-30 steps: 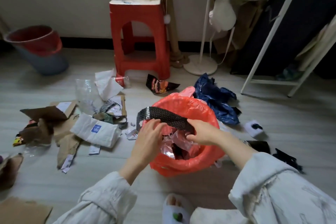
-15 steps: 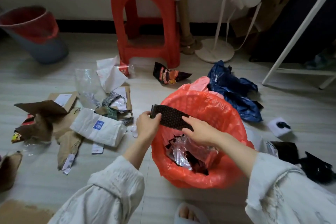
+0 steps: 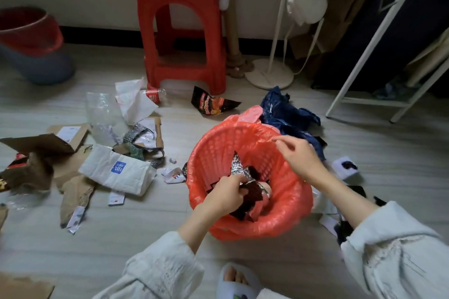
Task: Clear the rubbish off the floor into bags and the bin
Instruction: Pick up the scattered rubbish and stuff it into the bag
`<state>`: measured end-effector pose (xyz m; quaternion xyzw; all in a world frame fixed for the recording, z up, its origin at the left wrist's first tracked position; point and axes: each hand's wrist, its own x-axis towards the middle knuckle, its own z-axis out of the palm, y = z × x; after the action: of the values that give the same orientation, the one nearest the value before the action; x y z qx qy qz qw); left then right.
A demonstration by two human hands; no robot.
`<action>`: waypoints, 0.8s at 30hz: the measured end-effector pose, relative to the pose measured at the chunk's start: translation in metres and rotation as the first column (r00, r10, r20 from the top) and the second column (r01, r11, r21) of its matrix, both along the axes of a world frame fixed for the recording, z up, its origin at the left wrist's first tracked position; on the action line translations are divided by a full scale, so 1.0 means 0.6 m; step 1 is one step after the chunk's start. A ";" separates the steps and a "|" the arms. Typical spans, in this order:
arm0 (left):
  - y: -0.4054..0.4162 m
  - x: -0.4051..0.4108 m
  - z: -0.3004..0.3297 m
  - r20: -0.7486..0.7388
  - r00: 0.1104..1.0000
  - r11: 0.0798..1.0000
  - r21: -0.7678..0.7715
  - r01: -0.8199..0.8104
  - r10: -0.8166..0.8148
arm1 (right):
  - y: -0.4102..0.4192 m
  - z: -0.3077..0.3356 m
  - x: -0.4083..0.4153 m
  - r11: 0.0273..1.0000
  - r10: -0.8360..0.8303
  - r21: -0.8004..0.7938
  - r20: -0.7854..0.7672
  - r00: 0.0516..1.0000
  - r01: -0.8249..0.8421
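The left hand (image 3: 227,195) reaches down inside the bin (image 3: 286,223), its fingers curled round a crumpled dark wrapper (image 3: 247,198) with a silver foil lining, which sits low in the bin among other scraps. The right hand (image 3: 300,158) hovers over the bin's far right rim, fingers loosely bent and holding nothing. The bin is a basket lined with an orange-red plastic bag (image 3: 247,114), whose loose edge sticks up at the far side. Just behind it on the floor (image 3: 170,221) lies a crumpled dark blue bag (image 3: 281,114), and a black and red snack packet (image 3: 211,104) lies near the foot of a red plastic stool (image 3: 179,26). Left of the bin the floor carries a white paper bag (image 3: 116,172) with a blue label, torn brown cardboard (image 3: 38,145), clear plastic film (image 3: 102,114) and white tissue paper (image 3: 132,102). A second bin (image 3: 31,43) leans by the wall at the far left.
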<state>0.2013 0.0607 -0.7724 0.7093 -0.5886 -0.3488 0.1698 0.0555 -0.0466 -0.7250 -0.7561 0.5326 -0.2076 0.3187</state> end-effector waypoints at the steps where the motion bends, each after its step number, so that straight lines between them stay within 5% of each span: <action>1: 0.002 0.001 -0.005 -0.029 0.996 0.997 0.017 -0.078 0.079 | 0.010 -0.005 0.002 0.995 0.096 -0.004 -0.098 0.991 -0.097; 3: 0.001 0.007 -0.013 -0.058 0.970 0.971 -0.024 -0.238 0.237 | 0.032 -0.018 0.009 0.966 0.257 0.037 -0.251 0.933 -0.256; 5: -0.005 0.020 -0.014 0.076 0.965 0.963 -0.119 -0.242 0.252 | 0.052 -0.034 0.014 0.928 0.369 0.087 -0.335 0.867 -0.361; 7: -0.011 0.034 -0.014 0.330 0.934 0.985 -0.146 -0.092 0.136 | 0.067 -0.057 0.017 0.868 0.489 0.133 -0.404 0.773 -0.479; 9: -0.016 0.048 -0.020 0.579 0.814 0.993 -0.058 0.101 -0.049 | 0.072 -0.084 0.022 0.776 0.605 0.200 -0.506 0.615 -0.599; 11: -0.015 0.058 -0.030 0.677 0.708 0.973 0.054 0.224 -0.201 | 0.070 -0.108 0.026 0.723 0.664 0.304 -0.553 0.503 -0.621; 13: -0.015 0.066 -0.041 0.673 0.675 0.947 0.131 0.295 -0.303 | 0.064 -0.134 0.036 0.735 0.669 0.374 -0.535 0.516 -0.566; 16: -0.021 0.072 -0.044 0.609 0.688 0.915 0.194 0.354 -0.395 | 0.057 -0.153 0.059 0.888 0.436 0.315 -0.345 0.831 -0.335; 18: -0.024 0.073 -0.042 0.535 0.711 0.890 0.260 0.374 -0.456 | 0.051 -0.159 0.076 0.945 0.273 0.245 -0.224 0.936 -0.217; 21: -0.021 0.075 -0.042 0.535 0.719 0.895 0.227 0.383 -0.443 | 0.044 -0.183 0.089 0.858 0.497 0.331 -0.344 0.797 -0.392; 24: -0.018 0.099 -0.045 0.597 0.754 0.931 -0.035 0.364 -0.273 | 0.050 -0.232 0.092 0.752 0.658 0.473 -0.504 0.560 -0.458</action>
<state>0.2605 0.0500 -0.7995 0.6558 -0.7485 -0.0938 -0.0283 0.1105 -0.0164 -0.8640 -0.8538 0.3613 0.2579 0.2718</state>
